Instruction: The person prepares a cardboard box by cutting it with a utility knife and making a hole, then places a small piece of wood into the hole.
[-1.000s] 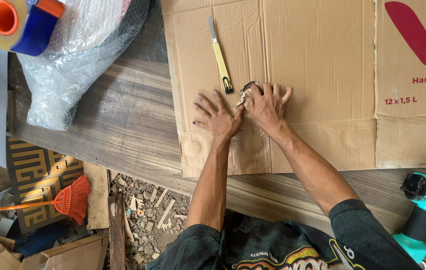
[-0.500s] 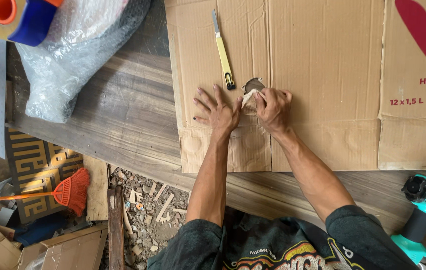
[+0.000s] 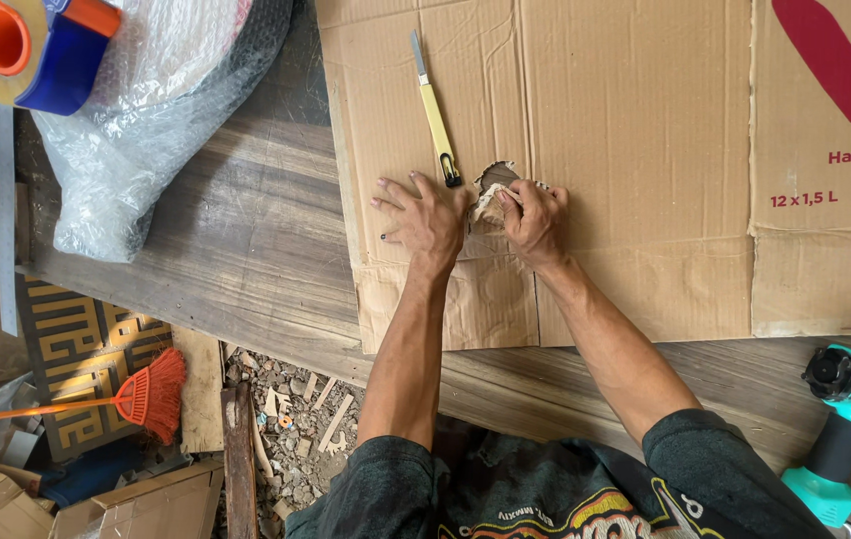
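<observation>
Cardboard (image 3: 635, 150) covers a wooden workbench (image 3: 236, 230); left hand (image 3: 428, 217) flat, right hand (image 3: 535, 222) pinching its torn flap (image 3: 490, 205).

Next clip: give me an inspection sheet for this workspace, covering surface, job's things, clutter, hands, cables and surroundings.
Surface: dark wooden tabletop, partly covered by flattened cardboard.
Job's things: the cardboard has a ragged hole; a torn cardboard piece sits at its edge; a yellow utility knife lies on the cardboard just above the hands, blade out.
Clutter: bubble wrap with a tape dispenser at the left; teal power tool at lower right.
Hands: left hand pressed flat on the cardboard; right hand pinching the torn piece.
Cables: nothing seen.
Surroundings: orange broom, wood scraps and rubble on the floor below.
</observation>
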